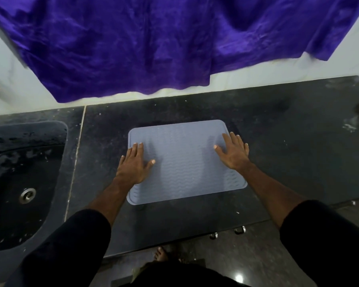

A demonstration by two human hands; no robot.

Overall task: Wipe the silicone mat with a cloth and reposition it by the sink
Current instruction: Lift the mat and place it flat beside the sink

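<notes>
Overhead, a large purple cloth (133, 44) is hung across the white wall (257, 73), its wrinkled lower hem ending just above the back edge of the counter. Below it, a dark stone counter (288, 154), speckled with pale flecks and smears, is seen running the full width of the view. A black sink (19, 183) is set into its left end, wet inside, with a round metal drain (27, 195) near the bottom of the basin; a pale seam in the stone is seen just right of the sink.

A grey-blue mat (184, 162) with rounded corners and a wavy ribbed surface is laid flat on the counter, right of the seam and apart from the sink, slightly turned so that its far right corner sits highest in the view. Both hands are placed flat on it. The left hand (133, 164) is pressed on the mat's left side with fingers straight and thumb spread out, part of the palm lying over the left edge. The right hand (234, 152) is pressed on the right side near the far corner, fingers spread and straight, nothing gripped. Dark sleeves (71, 245) are worn to the forearms. Under the counter's front edge, two small metal handles (239, 230) are seen, and a bare foot (161, 253) is seen on the polished floor.
</notes>
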